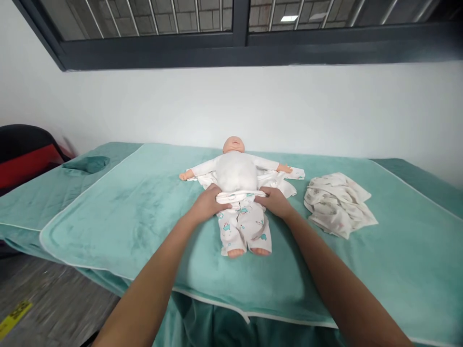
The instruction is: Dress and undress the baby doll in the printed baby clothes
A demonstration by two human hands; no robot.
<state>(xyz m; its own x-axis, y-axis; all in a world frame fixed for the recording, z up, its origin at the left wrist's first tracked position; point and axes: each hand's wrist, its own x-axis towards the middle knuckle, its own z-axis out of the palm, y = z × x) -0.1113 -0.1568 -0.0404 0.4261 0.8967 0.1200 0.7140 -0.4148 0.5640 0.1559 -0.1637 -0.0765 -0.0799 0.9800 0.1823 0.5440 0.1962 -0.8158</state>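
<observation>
Your left grip (210, 203) and right grip (276, 201) pinch white printed cloth trousers (243, 225) by the waistband. White-bodied, pink-headed doll (236, 169) lies face-up.

1 baby doll (236, 172), 1 pair of trousers (244, 225), 1 cloth heap (338, 203), 2 window panes (144, 19), 2 grips (210, 204) (274, 201)

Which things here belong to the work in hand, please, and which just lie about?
In use: patterned trousers, held by left hand and right hand; doll wearing them; probably open garment beneath.

Apparently lying about: crumpled cloth; black-and-red object, far left.
</observation>
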